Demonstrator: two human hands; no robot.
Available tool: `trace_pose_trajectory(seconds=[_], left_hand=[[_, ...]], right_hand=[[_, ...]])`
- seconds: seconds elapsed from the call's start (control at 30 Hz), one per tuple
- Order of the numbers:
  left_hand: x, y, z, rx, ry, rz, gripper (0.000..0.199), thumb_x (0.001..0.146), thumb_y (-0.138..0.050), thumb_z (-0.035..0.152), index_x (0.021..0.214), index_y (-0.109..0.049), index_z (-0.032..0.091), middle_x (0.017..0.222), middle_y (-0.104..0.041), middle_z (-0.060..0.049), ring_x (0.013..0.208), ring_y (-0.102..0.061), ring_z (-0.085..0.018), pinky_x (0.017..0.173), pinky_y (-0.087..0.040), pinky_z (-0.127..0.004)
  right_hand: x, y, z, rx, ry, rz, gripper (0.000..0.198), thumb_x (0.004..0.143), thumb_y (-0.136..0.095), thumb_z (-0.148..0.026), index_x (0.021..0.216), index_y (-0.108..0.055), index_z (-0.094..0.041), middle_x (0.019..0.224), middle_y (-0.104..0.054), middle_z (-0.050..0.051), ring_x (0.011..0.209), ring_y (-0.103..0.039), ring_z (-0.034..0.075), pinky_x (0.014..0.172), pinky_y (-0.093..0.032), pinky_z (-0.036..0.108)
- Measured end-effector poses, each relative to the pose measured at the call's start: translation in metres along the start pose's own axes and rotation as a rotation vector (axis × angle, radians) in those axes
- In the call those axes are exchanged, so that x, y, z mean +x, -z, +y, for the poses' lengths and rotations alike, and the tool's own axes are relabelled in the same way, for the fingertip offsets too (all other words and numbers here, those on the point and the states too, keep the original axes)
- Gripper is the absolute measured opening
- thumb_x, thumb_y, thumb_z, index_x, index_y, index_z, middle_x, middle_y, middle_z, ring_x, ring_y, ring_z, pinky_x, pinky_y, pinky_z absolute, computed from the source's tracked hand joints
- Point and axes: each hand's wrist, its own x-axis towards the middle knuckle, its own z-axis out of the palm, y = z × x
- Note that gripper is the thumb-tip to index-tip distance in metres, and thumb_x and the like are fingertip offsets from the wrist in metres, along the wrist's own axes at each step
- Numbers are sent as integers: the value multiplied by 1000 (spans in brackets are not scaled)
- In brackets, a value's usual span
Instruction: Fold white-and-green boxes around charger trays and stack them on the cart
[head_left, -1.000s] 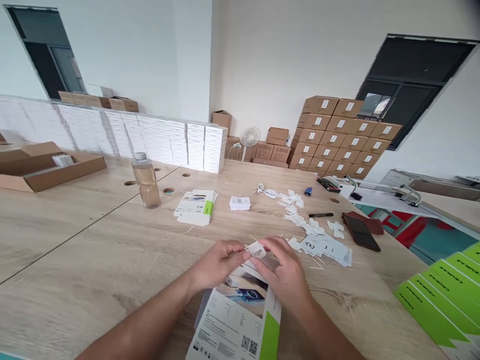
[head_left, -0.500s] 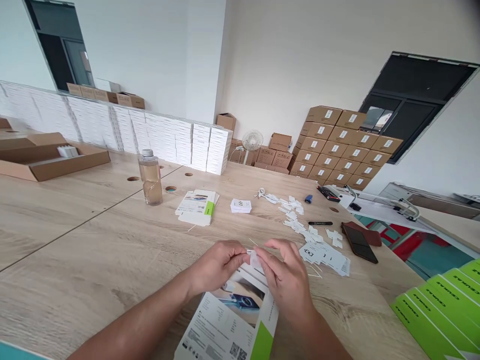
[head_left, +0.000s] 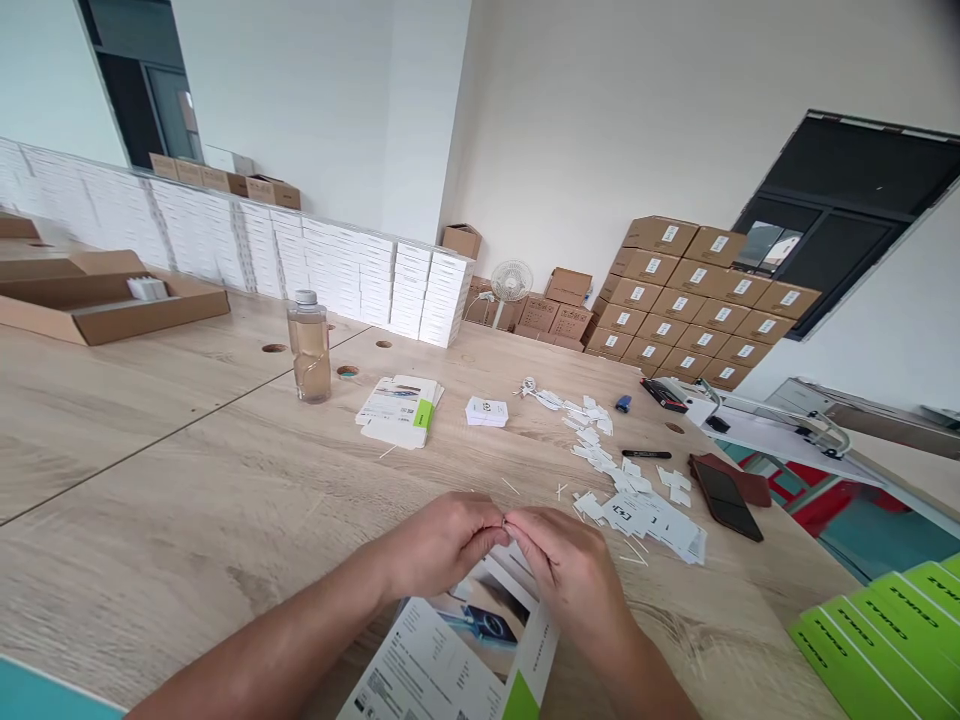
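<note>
A flat printed carton [head_left: 442,660], white with a green corner and a picture of a device, lies at the table's front edge below both hands. My left hand [head_left: 461,540] pinches its top end between thumb and forefinger. Right beside it, my right hand [head_left: 566,565] is closed at the same spot, its fingertips meeting the left ones. The fingers cover the bit of card they grip. Small white card scraps [head_left: 591,507] lie just beyond my right hand, along with several printed white cards [head_left: 652,525].
Farther back are a stack of printed cartons [head_left: 397,410], a small card stack [head_left: 486,411] and a bottle [head_left: 309,350]. A marker [head_left: 646,454] and a phone [head_left: 726,495] lie right. Green cartons [head_left: 885,630] fan out at the lower right; an open cardboard box [head_left: 150,320] sits left.
My fingertips have come together at the carton's top, covering the small white flap that showed between them. The right hand is more closed. The view has shifted slightly.
</note>
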Motion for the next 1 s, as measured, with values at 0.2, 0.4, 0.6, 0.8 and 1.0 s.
trace_pose_trajectory(seconds=[0.2,0.4,0.6,0.8,1.0], left_hand=[[1,-3,0,-48,22,-3,29,93,-41,32,85,-64,19,77,-63,-5,73,-56,-15,68,-41,-24],[1,-4,-11,-141,223,11,33,90,-44,40,71,-58,17,63,-48,2,56,-41,-10,54,-33,-22],[1,-2,-22,-282,402,49,40,86,-43,52,65,-48,18,54,-29,6,48,-24,-8,43,-20,-22],[2,-2,-22,-245,382,53,38,87,-42,48,63,-45,19,55,-28,6,50,-24,-9,44,-20,-22],[3,-5,-18,-212,338,67,34,88,-43,41,63,-49,17,54,-30,5,51,-25,-8,46,-20,-22]], right_hand=[[-1,0,-6,-46,-32,14,25,92,-43,-21,75,-61,-22,62,-59,1,58,-53,14,55,-38,26],[-9,9,36,104,-346,100,26,90,-44,-34,90,-68,-24,71,-69,2,51,-58,15,43,-42,25],[-23,12,104,-117,-561,-100,23,78,-47,-23,68,-67,-26,62,-69,-2,59,-62,19,57,-46,29],[-27,11,109,-198,-567,-111,31,76,-44,-14,77,-73,-23,91,-74,5,89,-66,26,77,-47,36],[-8,6,53,178,-484,64,37,90,-45,-35,123,-58,-26,115,-66,7,87,-64,22,73,-51,34]])
